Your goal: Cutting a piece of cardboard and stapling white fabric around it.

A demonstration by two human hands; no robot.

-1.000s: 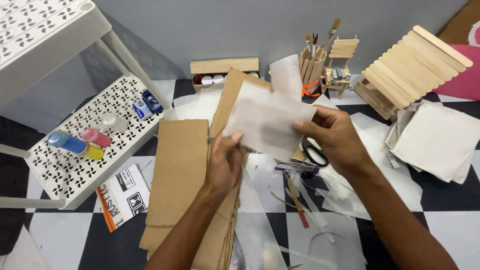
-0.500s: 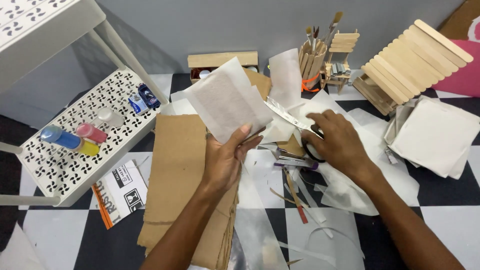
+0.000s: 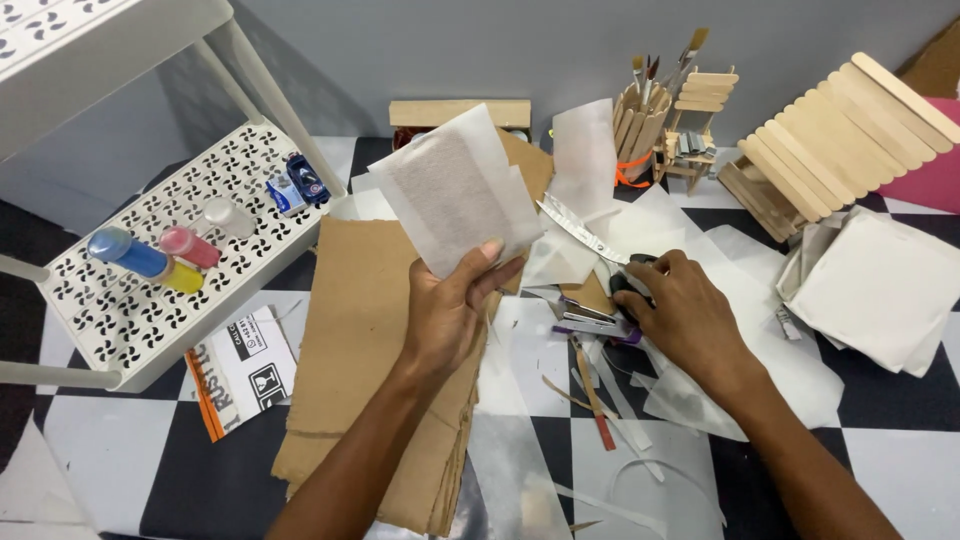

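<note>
1. The left hand (image 3: 452, 312) pinches a white paper sheet (image 3: 455, 190) by its lower edge, raised at 11 o'clock from the scissors (image 3: 590, 245).
2. The right hand (image 3: 682, 312) grips the scissors' black handles.
3. The sheet looks light and floppy (tears easily); hold near an edge.

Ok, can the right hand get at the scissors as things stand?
Probably yes. The right hand already rests on the scissors' dark handles, with the blades pointing up-left over white paper scraps. Nothing lies on top of them, and the left hand holds its white sheet clear.
</note>
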